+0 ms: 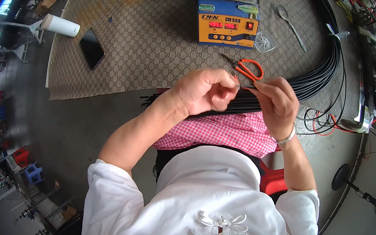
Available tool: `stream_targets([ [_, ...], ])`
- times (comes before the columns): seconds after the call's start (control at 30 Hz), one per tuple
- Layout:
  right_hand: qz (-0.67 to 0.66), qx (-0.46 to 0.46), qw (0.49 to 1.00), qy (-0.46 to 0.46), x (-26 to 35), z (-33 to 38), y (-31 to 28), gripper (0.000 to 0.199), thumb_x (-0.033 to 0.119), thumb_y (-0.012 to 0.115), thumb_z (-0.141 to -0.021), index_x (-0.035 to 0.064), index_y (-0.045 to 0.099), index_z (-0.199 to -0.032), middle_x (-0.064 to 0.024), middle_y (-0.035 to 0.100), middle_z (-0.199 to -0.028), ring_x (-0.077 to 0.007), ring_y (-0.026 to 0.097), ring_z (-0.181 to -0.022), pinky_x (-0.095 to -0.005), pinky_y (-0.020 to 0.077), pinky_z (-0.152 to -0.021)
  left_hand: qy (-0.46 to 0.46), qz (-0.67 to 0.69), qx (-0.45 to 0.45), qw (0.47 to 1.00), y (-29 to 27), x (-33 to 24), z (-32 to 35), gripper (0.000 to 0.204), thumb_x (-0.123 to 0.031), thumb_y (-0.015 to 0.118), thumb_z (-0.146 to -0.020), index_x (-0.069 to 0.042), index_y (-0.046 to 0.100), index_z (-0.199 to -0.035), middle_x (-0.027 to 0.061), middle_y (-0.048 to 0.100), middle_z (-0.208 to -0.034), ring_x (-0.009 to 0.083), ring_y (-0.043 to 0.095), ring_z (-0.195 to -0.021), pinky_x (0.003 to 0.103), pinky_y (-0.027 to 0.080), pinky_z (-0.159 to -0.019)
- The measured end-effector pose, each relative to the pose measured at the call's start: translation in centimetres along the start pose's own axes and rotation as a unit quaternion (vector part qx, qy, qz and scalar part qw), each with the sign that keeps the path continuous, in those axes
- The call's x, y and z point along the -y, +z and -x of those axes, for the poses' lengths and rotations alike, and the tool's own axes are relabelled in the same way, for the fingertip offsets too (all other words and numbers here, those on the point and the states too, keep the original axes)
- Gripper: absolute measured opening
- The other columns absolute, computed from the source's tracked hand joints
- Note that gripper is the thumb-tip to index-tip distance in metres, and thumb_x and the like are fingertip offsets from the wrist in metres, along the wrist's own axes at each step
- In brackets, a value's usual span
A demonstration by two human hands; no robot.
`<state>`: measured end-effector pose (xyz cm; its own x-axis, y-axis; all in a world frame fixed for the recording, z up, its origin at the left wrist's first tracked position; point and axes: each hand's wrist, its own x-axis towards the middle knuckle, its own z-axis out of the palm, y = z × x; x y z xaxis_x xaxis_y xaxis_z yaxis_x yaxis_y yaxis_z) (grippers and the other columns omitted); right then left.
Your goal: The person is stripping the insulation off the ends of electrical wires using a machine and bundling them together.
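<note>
My left hand (pixel 205 91) is closed, thumb and forefinger pinching the end of a thin black cable (pixel 248 86), where some reddish wire seems to show. My right hand (pixel 275 103) pinches the same cable a short way to the right. Just beyond my fingertips, orange-handled scissors (pixel 251 69) lie on the table, blades toward the left. A thick bundle of black cables (pixel 316 80) curves in from the far right and passes below both hands, over the pink checked cloth (pixel 224 132) on my lap.
A blue and orange box with a metal top and red digits (pixel 227 29), looking like a solder pot, stands beyond the scissors. Near it are a small clear dish (pixel 265 42) and a spoon (pixel 292 29). A phone (pixel 92 49) and a white cup (pixel 61 25) lie at left on the patterned table (pixel 146 39).
</note>
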<state>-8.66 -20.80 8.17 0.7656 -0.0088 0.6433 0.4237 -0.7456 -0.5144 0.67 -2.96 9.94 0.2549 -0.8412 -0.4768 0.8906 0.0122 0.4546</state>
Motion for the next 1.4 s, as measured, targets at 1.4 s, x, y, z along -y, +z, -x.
stream_targets([
  [1.4, 0.098, -0.001, 0.993, 0.068, -4.2, 1.3, -4.1, 0.013, -0.004, 0.067, -0.061, 0.0014, 0.062, -0.072, -0.0049, 0.051, -0.065, -0.0176, 0.05, -0.055, -0.0273, 0.0399, -0.047, 0.075, -0.046, 0.006, 0.996, 0.2, 1.3, 5.0, 0.018, -0.01, 0.045, -0.078, 0.004, 0.054, -0.072, 0.0091, 0.052, -0.061, 0.0116, 0.042, -0.05, 0.024, 0.034, -0.046],
])
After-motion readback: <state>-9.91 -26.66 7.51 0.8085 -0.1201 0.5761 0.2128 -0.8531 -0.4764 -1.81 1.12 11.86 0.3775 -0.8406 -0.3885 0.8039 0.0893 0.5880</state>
